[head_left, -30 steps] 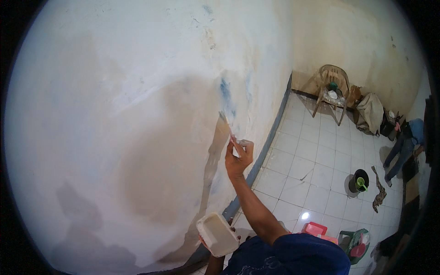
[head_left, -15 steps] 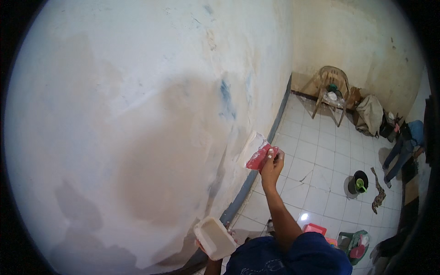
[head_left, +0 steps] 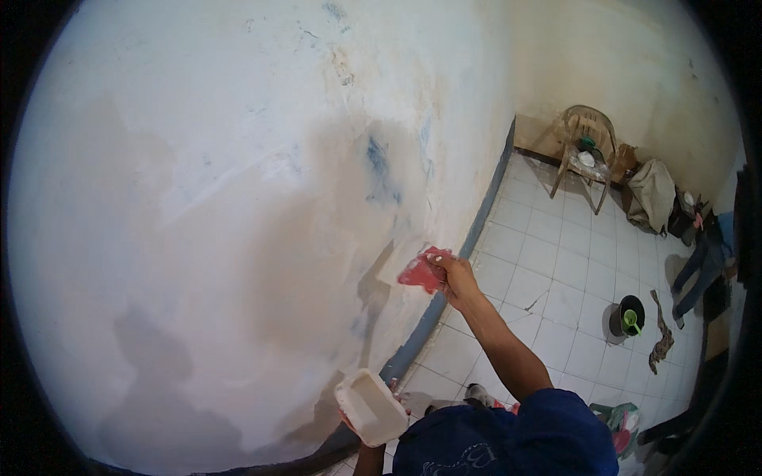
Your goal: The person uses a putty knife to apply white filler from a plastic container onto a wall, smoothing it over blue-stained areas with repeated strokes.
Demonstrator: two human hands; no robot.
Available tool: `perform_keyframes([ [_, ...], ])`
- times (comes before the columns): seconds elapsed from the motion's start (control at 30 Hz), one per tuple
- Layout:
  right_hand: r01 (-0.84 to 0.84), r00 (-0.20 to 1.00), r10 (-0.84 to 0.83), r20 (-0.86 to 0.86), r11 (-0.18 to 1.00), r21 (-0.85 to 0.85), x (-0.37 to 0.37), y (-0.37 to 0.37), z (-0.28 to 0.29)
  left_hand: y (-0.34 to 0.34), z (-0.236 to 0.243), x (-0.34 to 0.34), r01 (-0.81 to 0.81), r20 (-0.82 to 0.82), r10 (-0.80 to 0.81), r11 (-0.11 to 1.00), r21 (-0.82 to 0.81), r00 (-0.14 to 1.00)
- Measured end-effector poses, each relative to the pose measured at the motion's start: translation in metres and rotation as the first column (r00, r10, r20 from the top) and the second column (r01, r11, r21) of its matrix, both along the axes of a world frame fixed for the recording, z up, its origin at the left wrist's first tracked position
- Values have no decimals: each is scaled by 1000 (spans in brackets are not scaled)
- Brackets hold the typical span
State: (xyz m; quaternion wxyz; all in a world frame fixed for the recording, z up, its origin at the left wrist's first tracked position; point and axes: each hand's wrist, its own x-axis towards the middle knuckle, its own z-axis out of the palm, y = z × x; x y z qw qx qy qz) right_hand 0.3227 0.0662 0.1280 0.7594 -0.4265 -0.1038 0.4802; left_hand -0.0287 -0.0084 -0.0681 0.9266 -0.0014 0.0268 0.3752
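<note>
The right hand [head_left: 455,279] holds a red scraper [head_left: 421,274] by the wall [head_left: 198,143]; the left hand [head_left: 345,421] a pale tub [head_left: 386,433]

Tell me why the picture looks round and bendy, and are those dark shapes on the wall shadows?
Head view: the fisheye lens leaves black corners and bends the blue-gray strip; head view: yes, soft shadows fall on the wall, one roughly person-shaped, low left, and a streak beside the red scraper in the right hand.

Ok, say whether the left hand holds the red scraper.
No, the right hand grips the red scraper; the left hand holds a rectangular off-white tub.
</note>
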Motion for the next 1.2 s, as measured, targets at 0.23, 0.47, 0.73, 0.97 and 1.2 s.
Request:
perform_keyframes([
  [0.23,-141,928,172,330,983,-113,42,7,14,-9,66,68,-77,127,78,997,-15,989],
  [0.47,-337,898,381,219,917,-213,73,7,38,-29,25,99,-220,-70,226,972,86,972],
  [0.73,-349,899,376,227,925,-151,68,19,42,-44,53,122,-287,73,289,957,-34,955],
  [0.97,-328,853,373,365,927,-182,54,28,59,-22,67,100,-197,101,197,980,-14,975],
  [1.2,-323,848,369,381,929,-181,56,39,61,0,86,92,-84,133,93,994,-71,987],
])
